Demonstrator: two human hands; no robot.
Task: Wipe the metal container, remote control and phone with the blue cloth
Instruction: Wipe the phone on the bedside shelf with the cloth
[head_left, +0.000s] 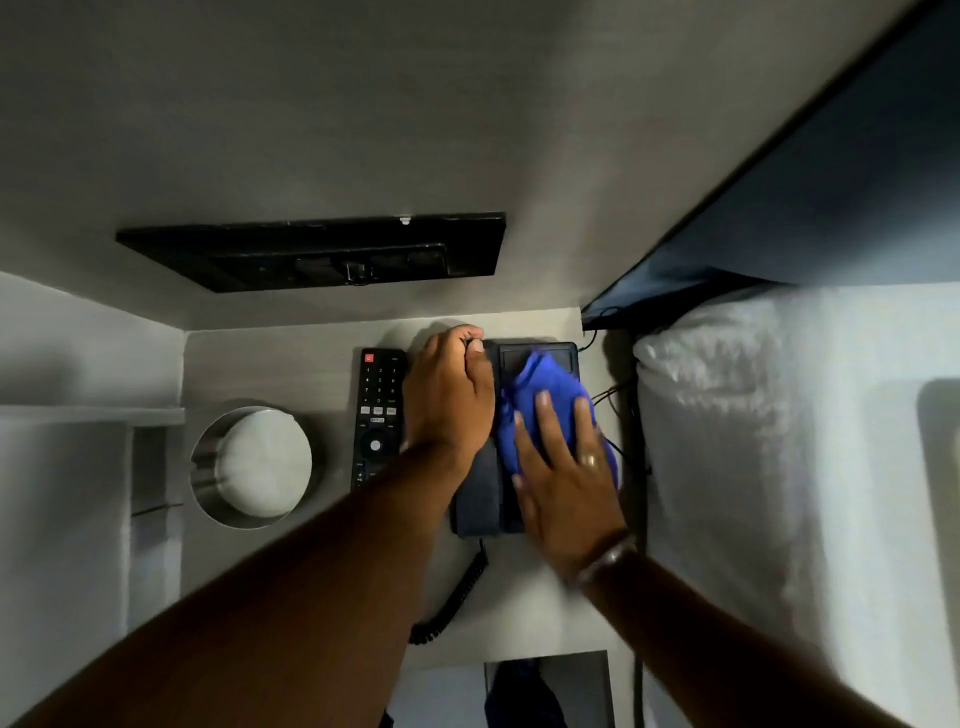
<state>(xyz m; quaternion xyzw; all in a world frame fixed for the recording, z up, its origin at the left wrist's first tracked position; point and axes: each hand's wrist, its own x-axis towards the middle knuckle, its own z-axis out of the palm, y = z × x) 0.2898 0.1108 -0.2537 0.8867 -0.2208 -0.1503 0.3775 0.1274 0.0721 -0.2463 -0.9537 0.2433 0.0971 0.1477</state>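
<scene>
A: Grip, right hand (566, 467): fingers spread flat, palm pressing the blue cloth (550, 400) onto the phone (488, 499). No pinch; ring on one finger, band at the wrist.

B: Grip, left hand (449, 395)?

A: Curled down over the phone's handset side, fingers bent at the far top corner. Whether it clamps the handset, cannot tell.

B: Readable markings?

A: Remote control (376, 415) only: red power key at top, number keys below, a "NETFLIX" button mid-body, round pad under it. Other print too small.

B: Materials, shapes?

A: Phone is a matte black plastic slab with a coiled cord (457, 592) trailing toward the near edge. Cloth is soft, bunched, vivid blue. Metal container (249, 467) is round, brushed, shiny-walled, with a pale domed form inside, standing left of the remote. Bench (519, 613) is pale grey with a faint grain. Remote lies between container and phone, just beside the left hand.
</scene>
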